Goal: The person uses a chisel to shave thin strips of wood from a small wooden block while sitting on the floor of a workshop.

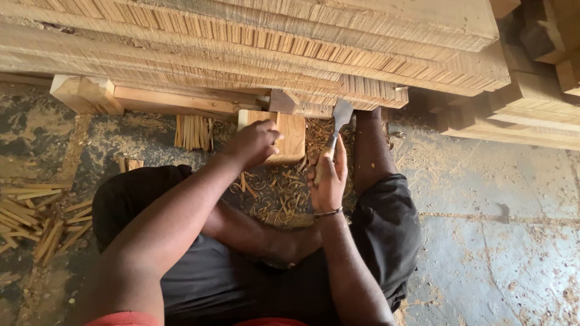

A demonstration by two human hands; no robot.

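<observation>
I sit on the floor with my legs folded. My left hand (252, 142) rests on a pale wooden block (292, 134) that stands in front of me, fingers curled over its left side. My right hand (327, 177) grips the wooden handle of a broad-bladed chisel (338, 121), whose metal blade points up and away, just right of the block. Curled wood shavings (279, 193) lie in a heap between my legs, under both hands.
A tall stack of thin wooden slats (260, 42) fills the top of the view, resting on timber bearers (151, 99). Short cut sticks (193, 131) lie left of the block, more sticks (36, 220) at the far left. More timber (538, 102) is piled at right on the dusty concrete floor.
</observation>
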